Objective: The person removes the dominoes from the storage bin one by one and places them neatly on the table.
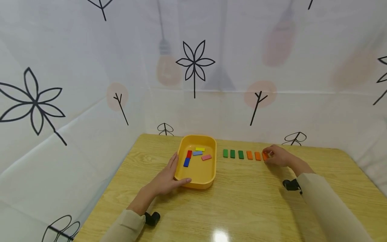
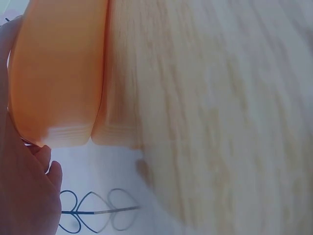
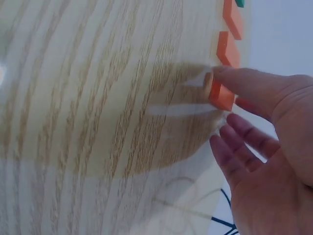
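Observation:
My left hand (image 1: pixel 167 177) rests against the near left corner of a yellow plastic tub (image 1: pixel 198 185), fingers extended along its side and thumb at the near rim. The tub's orange-looking wall (image 2: pixel 58 73) fills the upper left of the left wrist view. At the right end of a row, my right hand (image 1: pixel 278 156) pinches a small flat orange block (image 3: pixel 223 98) between thumb and index finger, its other fingers spread. Beside it stand two more orange blocks (image 1: pixel 257 156), then three green blocks (image 1: pixel 232 154) towards the tub, all spaced apart.
Inside the tub lie a red block (image 1: pixel 189 154), a dark blue one (image 1: pixel 186 162), a light blue one (image 1: pixel 197 153), a yellow one (image 1: pixel 200 149) and a pink one (image 1: pixel 206 157). A white patterned curtain (image 1: pixel 229 111) hangs behind the wooden table (image 1: pixel 242 201).

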